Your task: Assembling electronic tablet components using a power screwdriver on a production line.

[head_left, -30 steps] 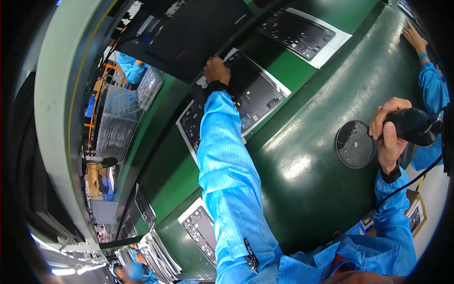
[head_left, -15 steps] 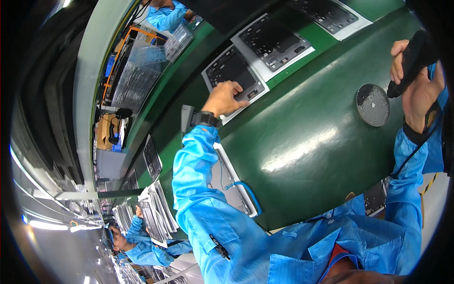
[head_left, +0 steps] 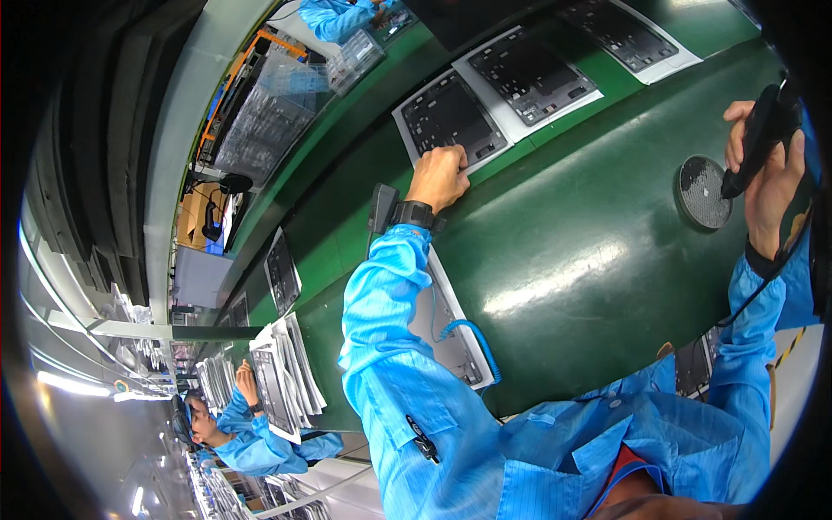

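Observation:
My left hand (head_left: 438, 178) is closed, its fingers curled at the near corner of a dark flat device panel (head_left: 446, 117) on a white backing; what the fingertips hold is hidden. Off to the right, my right hand (head_left: 767, 169) grips a black tapered tool that looks like an electric screwdriver (head_left: 756, 130). Its narrow end reaches the rim of a round dish (head_left: 705, 192) with a dotted grey surface and a darker patch of small pieces. The dish rests on the green mat (head_left: 572, 208).
Two more dark panels (head_left: 533, 74) on white backings lie along the far side. Near my left forearm is a grey tray-like frame (head_left: 455, 334) with a coiled blue cord (head_left: 481, 342). At the lower left a co-worker (head_left: 230, 425) handles stacked panels (head_left: 290, 373). Clear plastic trays (head_left: 269, 108) stand beyond.
My left hand has drawn back from over the panel to its near corner, and its fingers have curled in. The tool in my right hand has come down to the dish.

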Demonstrator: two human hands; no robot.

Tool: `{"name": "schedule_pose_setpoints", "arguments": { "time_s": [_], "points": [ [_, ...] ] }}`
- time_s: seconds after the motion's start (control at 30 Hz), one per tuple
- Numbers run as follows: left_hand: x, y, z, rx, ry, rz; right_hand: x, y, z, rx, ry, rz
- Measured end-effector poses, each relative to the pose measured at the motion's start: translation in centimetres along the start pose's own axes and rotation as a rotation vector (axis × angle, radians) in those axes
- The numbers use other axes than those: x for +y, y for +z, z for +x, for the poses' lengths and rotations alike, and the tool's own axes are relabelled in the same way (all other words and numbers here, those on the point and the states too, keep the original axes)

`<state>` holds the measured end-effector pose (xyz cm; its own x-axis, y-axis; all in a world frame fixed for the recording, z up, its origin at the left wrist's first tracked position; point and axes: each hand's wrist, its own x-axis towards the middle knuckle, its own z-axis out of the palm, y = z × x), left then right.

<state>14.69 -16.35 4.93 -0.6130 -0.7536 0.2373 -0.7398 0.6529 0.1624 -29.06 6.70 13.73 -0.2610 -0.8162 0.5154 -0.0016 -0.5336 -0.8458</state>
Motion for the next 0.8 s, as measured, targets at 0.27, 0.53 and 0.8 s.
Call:
{"name": "schedule_pose_setpoints", "arguments": {
  "time_s": [0.27,0.53,0.8],
  "points": [
    [10.0,-6.0,-4.2,0.030,0.107,-0.156,-1.7,-2.8,-1.7,0.067,-0.041,-0.080],
    [30.5,0.6,-14.8,-0.082,0.333,-0.196,1.6,-2.7,-0.9,0.291,-0.294,-0.225],
    [36.1,3.7,-16.4,-0.118,0.516,-0.142,3.6,-3.5,-0.5,0.270,-0.367,-0.148]
  ]
}}
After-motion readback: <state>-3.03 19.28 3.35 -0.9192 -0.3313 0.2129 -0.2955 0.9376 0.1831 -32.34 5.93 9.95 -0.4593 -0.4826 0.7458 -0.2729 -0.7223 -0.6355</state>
